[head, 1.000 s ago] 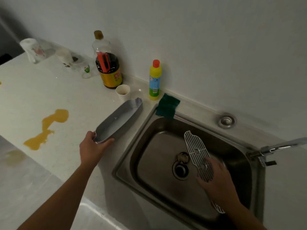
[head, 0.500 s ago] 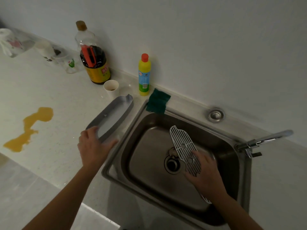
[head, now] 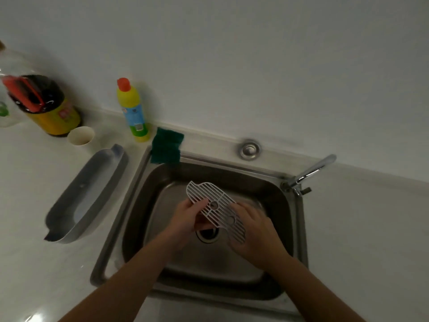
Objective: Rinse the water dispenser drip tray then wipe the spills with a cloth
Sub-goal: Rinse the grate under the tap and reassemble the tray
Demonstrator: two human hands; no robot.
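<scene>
Two bare hands hold one white slotted grille (head: 214,209) over the bowl of a single stainless-steel sink (head: 116,233), seen from head height. The left hand (head: 186,217) takes the grille's middle from the left side, its fingers curled beneath the slats. The right hand (head: 257,233) grips the near end, its fingers bent round the grille's edge. We see the grille tilted, with its far end pointing up and to the left. It hangs directly above the one round drain (head: 207,235).

The one grey drip tray (head: 88,196), long and shallow, lies on the pale worktop (head: 34,182) just left of the sink. It runs diagonally and is well apart from both hands.

One chrome tap (head: 313,169) stands at the sink's far right corner, its spout angled away to the right. One round metal fitting (head: 249,148) sits in the sink's back ledge. One dark green scouring pad (head: 167,146) lies at the far left corner, partly over the bowl's edge.

Along the wall we count two bottles. One is a yellow detergent bottle (head: 133,112) with a red cap and blue label. The other is a larger bottle of dark liquid (head: 46,105) with a yellow label and red handle. One paper cup (head: 81,135) stands between them, just beyond the drip tray's far tip. Clear plastic at the left edge is too blurred for us to identify.
</scene>
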